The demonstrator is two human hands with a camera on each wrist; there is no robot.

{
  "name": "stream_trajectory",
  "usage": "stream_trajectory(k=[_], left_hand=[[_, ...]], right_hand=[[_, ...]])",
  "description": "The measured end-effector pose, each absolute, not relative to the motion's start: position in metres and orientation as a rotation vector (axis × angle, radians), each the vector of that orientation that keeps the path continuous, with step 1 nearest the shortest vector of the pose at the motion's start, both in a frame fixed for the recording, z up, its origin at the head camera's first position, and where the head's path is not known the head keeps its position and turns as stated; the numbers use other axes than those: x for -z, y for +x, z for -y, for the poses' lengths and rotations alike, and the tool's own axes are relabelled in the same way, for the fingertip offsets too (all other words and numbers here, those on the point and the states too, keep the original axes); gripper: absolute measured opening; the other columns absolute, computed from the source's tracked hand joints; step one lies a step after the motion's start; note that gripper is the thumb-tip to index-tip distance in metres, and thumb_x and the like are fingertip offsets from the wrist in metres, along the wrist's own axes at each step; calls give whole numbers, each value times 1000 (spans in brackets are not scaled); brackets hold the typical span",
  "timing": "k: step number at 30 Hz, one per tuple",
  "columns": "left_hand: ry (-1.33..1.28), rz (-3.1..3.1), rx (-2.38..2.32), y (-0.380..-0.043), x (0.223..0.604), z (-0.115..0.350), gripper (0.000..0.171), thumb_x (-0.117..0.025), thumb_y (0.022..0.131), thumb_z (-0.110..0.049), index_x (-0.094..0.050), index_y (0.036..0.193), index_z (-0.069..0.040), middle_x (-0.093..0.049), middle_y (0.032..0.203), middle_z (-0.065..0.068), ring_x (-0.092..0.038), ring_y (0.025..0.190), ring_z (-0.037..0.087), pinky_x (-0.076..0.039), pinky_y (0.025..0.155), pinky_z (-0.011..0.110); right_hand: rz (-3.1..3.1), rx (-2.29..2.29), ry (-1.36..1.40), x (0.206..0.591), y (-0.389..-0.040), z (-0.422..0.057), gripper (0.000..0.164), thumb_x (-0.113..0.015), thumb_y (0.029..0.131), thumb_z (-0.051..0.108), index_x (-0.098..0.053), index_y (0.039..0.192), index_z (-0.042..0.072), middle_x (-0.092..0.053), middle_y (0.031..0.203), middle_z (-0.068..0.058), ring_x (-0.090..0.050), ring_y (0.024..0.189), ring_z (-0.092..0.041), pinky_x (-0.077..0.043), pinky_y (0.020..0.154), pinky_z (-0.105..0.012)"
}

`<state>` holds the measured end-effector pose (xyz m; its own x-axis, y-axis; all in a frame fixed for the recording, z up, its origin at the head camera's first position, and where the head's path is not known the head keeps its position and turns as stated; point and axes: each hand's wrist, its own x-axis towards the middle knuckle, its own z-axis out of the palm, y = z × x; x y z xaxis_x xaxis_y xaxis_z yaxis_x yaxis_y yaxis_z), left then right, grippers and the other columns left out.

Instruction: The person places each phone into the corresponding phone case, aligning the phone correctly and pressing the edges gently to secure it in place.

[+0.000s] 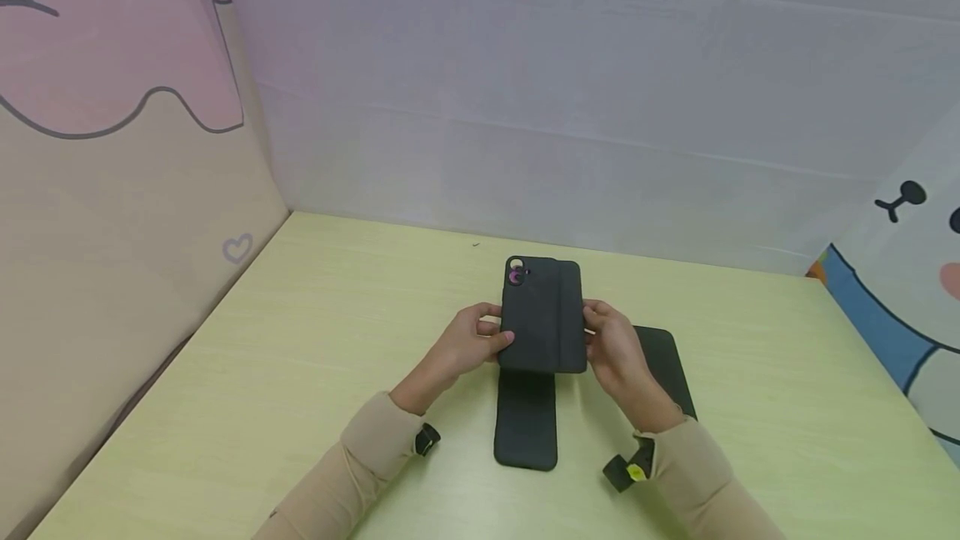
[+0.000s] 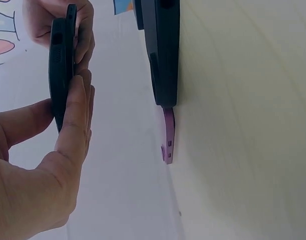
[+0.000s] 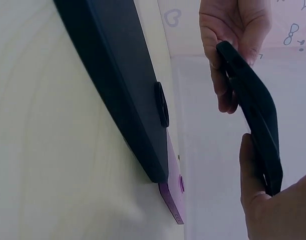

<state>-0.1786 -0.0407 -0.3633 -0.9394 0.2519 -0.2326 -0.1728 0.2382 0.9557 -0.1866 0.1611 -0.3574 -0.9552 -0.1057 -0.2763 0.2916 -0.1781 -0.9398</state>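
Both hands hold up a black phone case (image 1: 531, 319) over the table, its camera cutout at top left. It has two layers, splayed slightly apart in the right wrist view. My left hand (image 1: 468, 340) pinches its left edge, thumb in front and fingers behind. At its right edge my right hand (image 1: 618, 352) grips with thumb and fingers. Below the held case, a flat black case-like piece (image 1: 527, 427) lies on the table. A purple phone-shaped piece (image 2: 169, 137) pokes out past a black piece in the left wrist view; in the head view the held case mostly hides it.
Another flat black piece (image 1: 666, 365) lies on the table, partly covered by my right forearm. The pale yellow table (image 1: 337, 290) meets a whitish cloth backdrop (image 1: 562, 148) at its far edge. Printed cloth panels stand at left and right.
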Motion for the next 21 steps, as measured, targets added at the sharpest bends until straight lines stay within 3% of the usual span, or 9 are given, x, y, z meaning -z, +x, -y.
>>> stream_trajectory(k=[13, 21], left_hand=[[86, -2168, -1758, -179, 365, 42, 42, -58, 88, -7, -45, 127, 0, -64, 108, 20, -68, 81, 20, -55, 73, 32], [73, -2161, -1756, -178, 364, 42, 44, -58, 88, -8, -44, 129, 1, -61, 112, 19, -67, 83, 20, -55, 74, 32]], right_hand=[[-1835, 2196, 209, 359, -186, -155, 31, -27, 100, 17, -39, 125, 2, -54, 95, 3, -54, 77, -11, -46, 71, -25], [-1821, 2205, 218, 358, -184, -152, 26, -30, 100, 17, -42, 119, 4, -54, 88, 4, -53, 72, -10, -45, 67, -24]])
